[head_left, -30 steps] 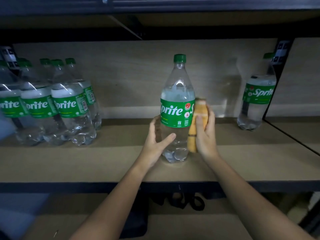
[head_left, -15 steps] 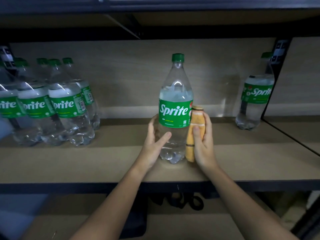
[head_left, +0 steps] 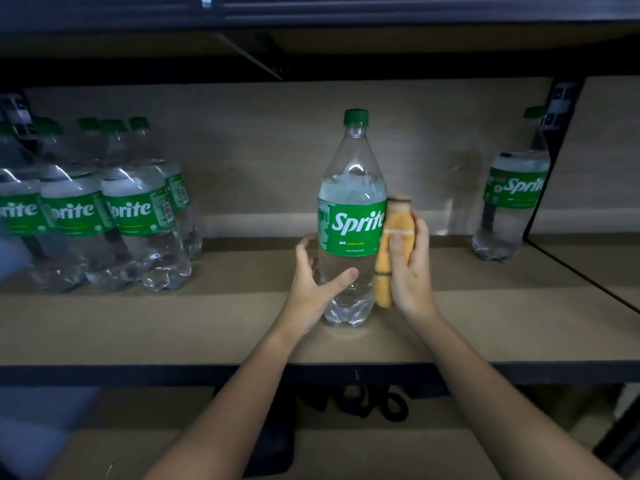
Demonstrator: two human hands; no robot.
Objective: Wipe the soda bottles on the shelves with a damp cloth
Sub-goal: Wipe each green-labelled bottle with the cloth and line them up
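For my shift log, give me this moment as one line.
step: wiping | left hand: grips middle Sprite bottle | right hand: presses yellow cloth against its side | bottle: upright on shelf

The premises appeared to be a shop or its stockroom, dimly lit. Evidence: a tiered shelving unit with dark metal framing and a wood-look shelf board (head_left: 145,327), further levels visible above and below. A slotted metal upright (head_left: 563,102) stood at the far right against a matching back panel (head_left: 263,161). Stock consisted of one product only: a cluster of identical Sprite bottles (head_left: 114,216) grouped at the left, a single bottle (head_left: 352,220) at centre and another bottle (head_left: 512,195) at the far right, all green-capped with labels facing outward.
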